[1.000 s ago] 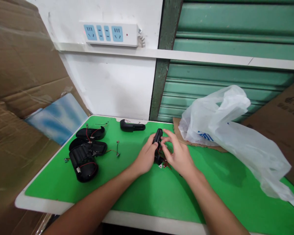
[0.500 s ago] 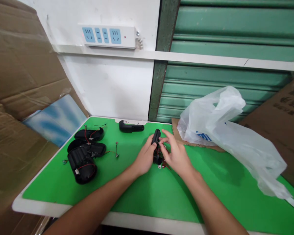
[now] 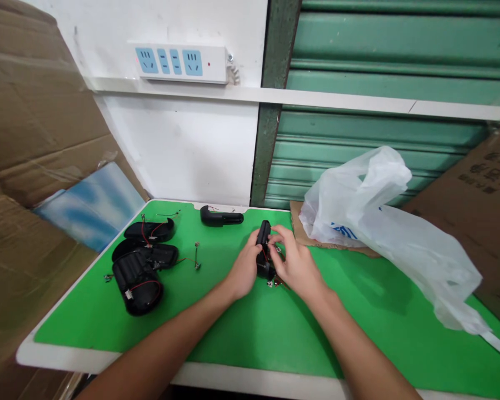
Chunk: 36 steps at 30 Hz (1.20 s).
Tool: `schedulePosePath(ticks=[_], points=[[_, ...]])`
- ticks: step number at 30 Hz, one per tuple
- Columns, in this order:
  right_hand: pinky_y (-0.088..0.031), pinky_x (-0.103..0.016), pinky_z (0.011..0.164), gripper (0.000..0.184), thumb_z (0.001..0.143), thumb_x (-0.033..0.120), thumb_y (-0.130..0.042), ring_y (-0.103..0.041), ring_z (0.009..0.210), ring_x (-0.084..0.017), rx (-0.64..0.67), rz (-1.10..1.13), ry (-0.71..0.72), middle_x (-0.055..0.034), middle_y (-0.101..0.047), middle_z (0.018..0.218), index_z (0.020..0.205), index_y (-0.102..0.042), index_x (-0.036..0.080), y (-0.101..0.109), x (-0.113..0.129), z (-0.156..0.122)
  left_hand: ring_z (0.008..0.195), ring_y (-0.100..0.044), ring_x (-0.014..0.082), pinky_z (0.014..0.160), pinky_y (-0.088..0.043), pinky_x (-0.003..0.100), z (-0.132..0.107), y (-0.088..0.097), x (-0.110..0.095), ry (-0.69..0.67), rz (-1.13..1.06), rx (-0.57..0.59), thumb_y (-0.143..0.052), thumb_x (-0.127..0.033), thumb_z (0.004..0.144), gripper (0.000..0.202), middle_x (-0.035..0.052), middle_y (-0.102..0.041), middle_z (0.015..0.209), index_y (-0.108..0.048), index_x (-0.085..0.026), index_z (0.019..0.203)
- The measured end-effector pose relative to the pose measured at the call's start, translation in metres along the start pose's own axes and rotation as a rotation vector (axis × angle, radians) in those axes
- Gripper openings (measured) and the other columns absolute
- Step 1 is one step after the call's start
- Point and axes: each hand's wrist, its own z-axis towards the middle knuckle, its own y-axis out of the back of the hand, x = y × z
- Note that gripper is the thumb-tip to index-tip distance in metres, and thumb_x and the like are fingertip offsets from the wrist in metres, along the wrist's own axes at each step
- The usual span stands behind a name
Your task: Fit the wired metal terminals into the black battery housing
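While left fingers (image 3: 253, 253) hold a casing (image 3: 264, 231), right fingers (image 3: 282, 232) curl alongside

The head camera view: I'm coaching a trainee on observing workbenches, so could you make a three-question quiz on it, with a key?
1. True or false: the left hand holds a black casing, close to the fingers of the right hand.
2. How many blue socket panels does the white power strip on the wall have?
3. Which rests partly on the flat cardboard piece at the table's back edge: A) the power strip, B) the plastic bag, C) the held casing?

Key: 1. True; 2. Four; 3. B
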Motion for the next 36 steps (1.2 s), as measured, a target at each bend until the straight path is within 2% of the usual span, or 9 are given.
schedulePosePath(ticks=[6, 12, 18, 25, 31, 36], points=[[-0.057, -0.032, 0.075, 0.04, 0.099, 0.016, -0.047, -0.073, 0.088, -0.022, 0.009, -0.029, 0.004, -0.0076, -0.071, 0.108, 0.137, -0.041, 0.024, 0.001, 0.001, 0.0, 0.142, -0.043, 0.0254, 0.12, -0.029, 0.038, -0.001, 0.0, 0.004, -0.011, -0.002, 0.003, -0.038, -0.028, 0.093, 0.055, 0.0103, -0.048, 0.154, -0.047, -0.014, 0.146], [-0.056, -0.032, 0.072, 0.038, 0.098, 0.016, -0.048, -0.072, 0.085, -0.022, 0.011, -0.043, 0.017, -0.0079, -0.072, 0.106, 0.135, -0.042, 0.023, 0.002, 0.002, 0.0, 0.143, -0.04, 0.024, 0.122, -0.027, 0.037, -0.003, -0.001, 0.003, -0.014, 0.031, 0.01, -0.036, -0.025, 0.093, 0.057, 0.0104, -0.045, 0.156, -0.042, -0.014, 0.149], [-0.056, -0.034, 0.076, 0.038, 0.099, 0.016, -0.047, -0.072, 0.093, -0.024, 0.026, -0.064, 0.017, -0.0076, -0.071, 0.106, 0.136, -0.042, 0.024, 0.003, 0.005, 0.0, 0.147, -0.036, 0.0219, 0.124, -0.022, 0.034, -0.005, -0.002, 0.004, -0.044, 0.095, 0.012, -0.037, -0.022, 0.092, 0.061, 0.0109, -0.041, 0.158, -0.038, -0.013, 0.152], [-0.056, -0.035, 0.077, 0.035, 0.101, 0.016, -0.046, -0.071, 0.095, -0.025, 0.023, -0.089, 0.047, -0.0099, -0.071, 0.105, 0.135, -0.044, 0.022, 0.001, 0.005, -0.001, 0.151, -0.031, 0.0223, 0.126, -0.019, 0.037, -0.004, 0.0, 0.013, -0.065, 0.114, 0.009, -0.038, -0.022, 0.091, 0.063, 0.0096, -0.038, 0.161, -0.037, -0.016, 0.153], [-0.055, -0.035, 0.079, 0.032, 0.101, 0.015, -0.046, -0.071, 0.097, -0.024, -0.01, -0.095, 0.085, -0.0101, -0.071, 0.106, 0.132, -0.049, 0.022, -0.001, 0.006, -0.001, 0.151, -0.03, 0.023, 0.126, -0.019, 0.036, -0.008, -0.002, 0.005, -0.043, 0.088, 0.012, -0.039, -0.026, 0.093, 0.062, 0.01, -0.036, 0.162, -0.036, -0.015, 0.154], [-0.053, -0.038, 0.085, 0.029, 0.098, 0.014, -0.052, -0.07, 0.093, -0.024, -0.07, -0.098, 0.114, -0.0065, -0.073, 0.102, 0.125, -0.055, 0.023, 0.004, 0.007, 0.002, 0.149, -0.034, 0.0238, 0.125, -0.022, 0.035, -0.007, 0.001, -0.006, -0.041, 0.088, 0.013, -0.039, -0.031, 0.098, 0.058, 0.0102, -0.038, 0.161, -0.036, -0.015, 0.154]])
